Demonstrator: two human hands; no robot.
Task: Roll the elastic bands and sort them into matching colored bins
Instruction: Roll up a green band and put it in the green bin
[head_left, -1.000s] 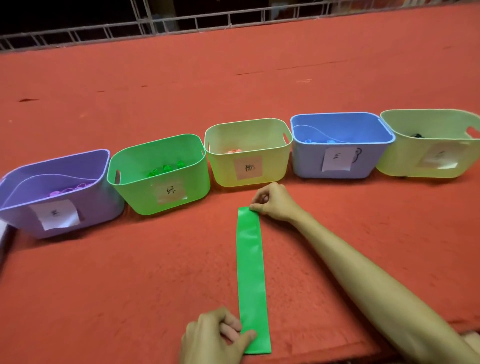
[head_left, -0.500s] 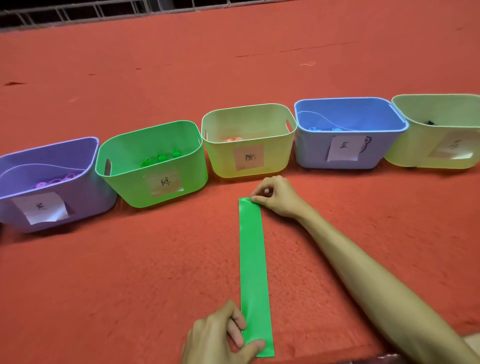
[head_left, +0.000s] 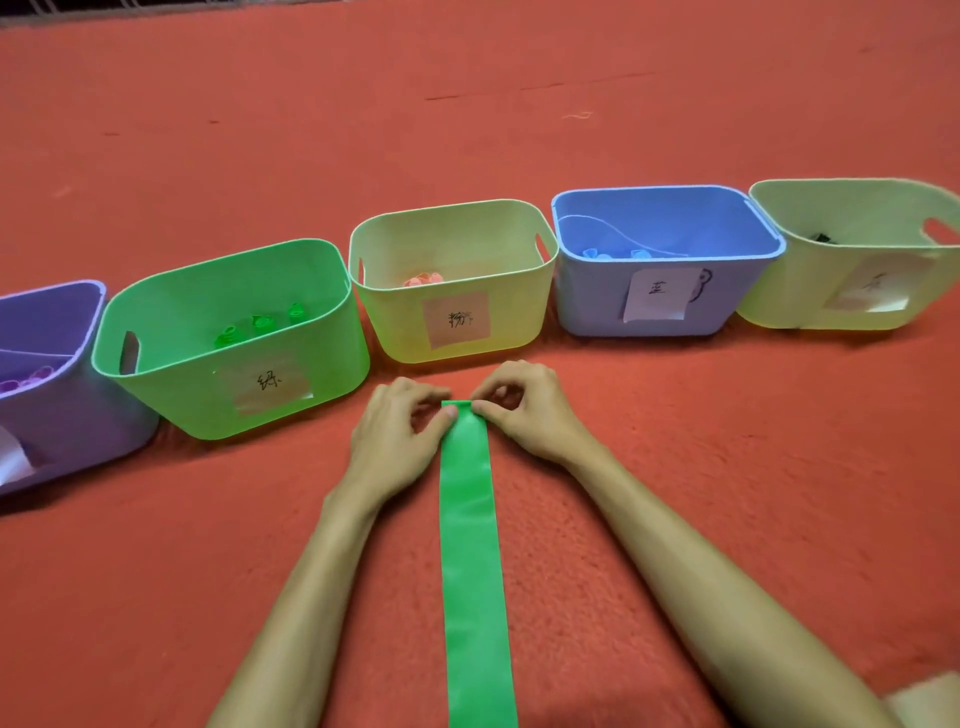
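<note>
A long green elastic band (head_left: 470, 545) lies flat on the red carpet, running from the bottom edge up toward the bins. Its far end is folded over into a small first turn. My left hand (head_left: 397, 436) pinches the left corner of that far end. My right hand (head_left: 524, 410) pinches the right corner. The green bin (head_left: 156, 322) stands just left of my hands, with several rolled green bands (head_left: 260, 327) inside.
A row of labelled bins stands across the carpet: a purple bin (head_left: 78, 415) at far left, a yellow bin (head_left: 519, 249) holding pink rolls, a blue bin (head_left: 587, 291) holding blue rolls, and a yellow bin (head_left: 779, 291) at far right with something black inside.
My left hand left the near end of the band and moved up to its far end beside my right hand. The far end is now folded over. The camera leaned in closer.
</note>
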